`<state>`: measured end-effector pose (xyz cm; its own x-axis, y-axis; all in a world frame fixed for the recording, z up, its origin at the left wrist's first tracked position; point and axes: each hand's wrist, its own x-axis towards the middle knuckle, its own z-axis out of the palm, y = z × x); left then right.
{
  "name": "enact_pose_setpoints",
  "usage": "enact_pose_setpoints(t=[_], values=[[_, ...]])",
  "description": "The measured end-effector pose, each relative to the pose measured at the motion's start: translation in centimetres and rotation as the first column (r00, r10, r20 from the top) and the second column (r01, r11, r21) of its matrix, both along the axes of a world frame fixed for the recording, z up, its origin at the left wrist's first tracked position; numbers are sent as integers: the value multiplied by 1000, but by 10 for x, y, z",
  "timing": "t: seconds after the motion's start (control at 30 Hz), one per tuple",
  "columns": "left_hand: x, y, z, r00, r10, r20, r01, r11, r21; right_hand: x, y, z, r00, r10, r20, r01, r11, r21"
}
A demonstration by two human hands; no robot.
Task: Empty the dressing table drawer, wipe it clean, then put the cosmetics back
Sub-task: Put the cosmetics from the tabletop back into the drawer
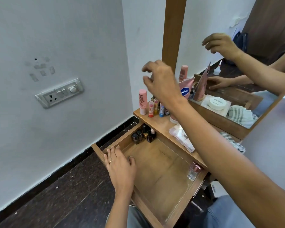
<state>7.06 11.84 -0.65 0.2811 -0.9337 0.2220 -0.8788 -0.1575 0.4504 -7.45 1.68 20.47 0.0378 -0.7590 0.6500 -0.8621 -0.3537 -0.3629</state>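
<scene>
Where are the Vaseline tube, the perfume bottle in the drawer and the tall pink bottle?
Vaseline tube (185,91), head view, on its blue label.
perfume bottle (192,173), head view, on its clear glass body.
tall pink bottle (142,100), head view, on the middle of its body.

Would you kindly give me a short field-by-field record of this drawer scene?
drawer: open, mostly bare
inside drawer: small dark bottles in the far corner; clear pink-capped bottle at the right side
tabletop: lip balms, Vaseline tube, striped cloth
left hand: rests on the drawer's edge
right hand: raised over the tabletop, holding nothing
</scene>
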Motion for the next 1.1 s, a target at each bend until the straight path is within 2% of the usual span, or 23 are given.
enact_pose_setpoints(t=[0.07,0.17,0.23,0.3,0.43,0.53,0.77,1.1], values=[[0,0,0,1000,0,3,0,1000,-3,-16,9,2,993,-48,107,58,994,-92],[0,0,-1,1000,-7,9,7,1000,-3,-44,28,-8,947,-198,254,252,947,-201],[1,0,0,1000,-7,14,7,1000,-1,-60,36,-23,898,-316,308,372,918,-141],[1,1,0,1000,-8,19,8,1000,0,-70,38,-40,860,-385,335,405,914,11],[1,1,3,1000,-5,7,5,1000,-2,-69,34,-69,853,-454,257,390,883,262],[1,2,4,1000,-5,-9,4,1000,-9,-63,28,-87,841,-487,236,385,845,372],[0,2,4,1000,-6,-6,6,1000,-9,-59,10,-116,817,-554,158,443,780,441],[1,2,2,1000,1,-25,-1,1000,-21,-62,7,-128,854,-490,178,403,838,368]])
